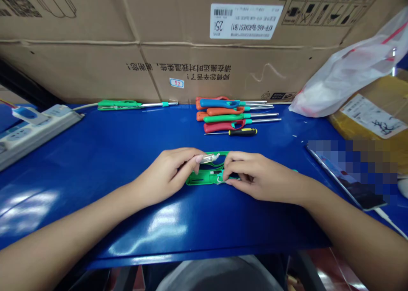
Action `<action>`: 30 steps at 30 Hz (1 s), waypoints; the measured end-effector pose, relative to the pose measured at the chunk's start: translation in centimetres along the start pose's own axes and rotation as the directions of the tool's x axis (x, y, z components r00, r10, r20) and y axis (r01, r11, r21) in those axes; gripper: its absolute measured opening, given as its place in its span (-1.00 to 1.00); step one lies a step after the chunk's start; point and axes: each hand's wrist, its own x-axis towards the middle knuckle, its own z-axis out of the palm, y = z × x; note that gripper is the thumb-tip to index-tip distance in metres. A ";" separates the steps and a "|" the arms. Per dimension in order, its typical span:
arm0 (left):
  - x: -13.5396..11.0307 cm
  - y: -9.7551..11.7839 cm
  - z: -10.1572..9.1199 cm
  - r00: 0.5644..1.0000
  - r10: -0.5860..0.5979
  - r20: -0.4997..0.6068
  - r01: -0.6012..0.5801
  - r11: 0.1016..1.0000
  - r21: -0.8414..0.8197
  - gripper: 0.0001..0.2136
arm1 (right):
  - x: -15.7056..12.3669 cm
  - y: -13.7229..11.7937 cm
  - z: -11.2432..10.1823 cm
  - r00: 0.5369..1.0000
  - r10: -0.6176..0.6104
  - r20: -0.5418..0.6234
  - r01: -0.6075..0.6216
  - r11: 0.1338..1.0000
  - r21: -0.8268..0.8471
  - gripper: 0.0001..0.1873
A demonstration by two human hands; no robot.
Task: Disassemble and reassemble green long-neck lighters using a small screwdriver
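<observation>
My left hand (174, 172) is closed, pinching a small clear lighter fuel tank (208, 158) with a white tip between thumb and fingertips. Just below it lies an opened green lighter casing (199, 178), its hollow inside facing up, with small black, white and teal parts in its middle. A thin white wire shows beside these parts. My right hand (255, 174) rests over the casing's right part, fingers curled and pressed together. What its fingertips pinch is hidden. Behind the right hand a second green piece (219, 153) with a loop-shaped opening is partly covered.
Several coloured gas lighters (223, 117) and a yellow-black screwdriver (242, 132) lie beyond my hands. Another green lighter (117, 105) lies against the cardboard box (153, 70). A power strip (41, 127) is at left; a phone (347, 176), plastic bag (344, 78) and taped parcel (376, 117) are at right.
</observation>
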 end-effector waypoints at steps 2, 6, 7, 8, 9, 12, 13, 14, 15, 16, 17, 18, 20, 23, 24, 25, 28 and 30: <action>-0.1 0.4 0.0 0.999 -0.011 0.033 0.011 1.000 -0.001 -0.71 | 0.0 0.0 0.1 1.000 0.018 0.005 -0.018 0.999 0.029 -0.87; -0.1 0.7 -0.1 0.996 -0.065 0.067 0.063 0.998 0.027 -0.68 | 0.0 0.0 0.2 0.999 0.040 -0.004 -0.039 0.996 0.084 -0.88; -0.1 0.7 -0.2 0.994 -0.083 0.071 0.082 0.996 0.024 -0.67 | -0.1 -0.1 0.2 0.999 0.048 -0.007 -0.047 0.994 0.103 -0.88; -0.1 0.8 -0.2 0.992 -0.102 0.074 0.101 0.995 0.015 -0.67 | -0.1 -0.1 0.2 0.998 0.062 -0.005 -0.060 0.990 0.128 -0.89; -0.1 0.9 -0.3 0.989 -0.123 0.078 0.123 0.992 0.002 -0.66 | -0.1 -0.2 0.2 0.997 0.080 0.003 -0.080 0.984 0.159 -0.90; -0.1 1.3 -0.3 0.977 -0.183 0.106 0.189 0.981 -0.051 -0.68 | -0.1 -0.5 0.2 0.983 0.171 0.063 -0.182 0.944 0.274 -0.92; -0.1 1.5 -0.3 0.973 -0.196 0.121 0.205 0.976 -0.067 -0.68 | -0.1 -0.6 0.1 0.975 0.204 0.089 -0.222 0.926 0.307 -0.93; -0.1 1.6 -0.3 0.970 -0.203 0.136 0.215 0.973 -0.080 -0.69 | -0.1 -0.6 0.2 0.967 0.231 0.111 -0.256 0.907 0.334 -0.94; -0.1 1.7 -0.4 0.968 -0.204 0.148 0.219 0.971 -0.093 -0.68 | 0.0 -0.7 0.2 0.960 0.253 0.124 -0.281 0.891 0.356 -0.94; -0.1 1.8 -0.4 0.967 -0.200 0.156 0.217 0.971 -0.104 -0.66 | 0.0 -0.7 0.2 0.955 0.268 0.131 -0.297 0.879 0.374 -0.94; -0.1 1.8 -0.4 0.967 -0.196 0.162 0.215 0.970 -0.113 -0.65 | 0.0 -0.7 0.2 0.952 0.278 0.131 -0.307 0.869 0.387 -0.93; -0.1 1.9 -0.4 0.967 -0.193 0.165 0.214 0.969 -0.122 -0.63 | 0.1 -0.6 0.3 0.950 0.284 0.128 -0.312 0.862 0.400 -0.93; -0.1 1.9 -0.3 0.967 -0.189 0.170 0.212 0.969 -0.129 -0.60 | 0.2 -0.6 0.4 0.949 0.291 0.123 -0.316 0.851 0.419 -0.90; -0.2 1.8 -0.2 0.966 -0.183 0.181 0.205 0.972 -0.112 -0.60 | 0.3 -0.4 0.6 0.948 0.293 0.122 -0.316 0.842 0.437 -0.83; -0.2 1.8 -0.2 0.965 -0.183 0.186 0.204 0.974 -0.102 -0.59 | 0.3 -0.4 0.6 0.948 0.294 0.122 -0.317 0.840 0.440 -0.81; -0.2 1.8 -0.1 0.964 -0.184 0.191 0.205 0.974 -0.093 -0.59 | 0.3 -0.3 0.7 0.947 0.297 0.121 -0.319 0.839 0.442 -0.80; -0.3 1.7 0.0 0.963 -0.175 0.205 0.190 0.980 -0.060 -0.59 | 0.4 -0.3 0.8 0.940 0.320 0.118 -0.338 0.831 0.443 -0.77; -0.2 1.6 0.1 0.963 -0.163 0.215 0.174 0.984 -0.036 -0.60 | 0.3 -0.3 0.8 0.933 0.337 0.122 -0.356 0.827 0.435 -0.76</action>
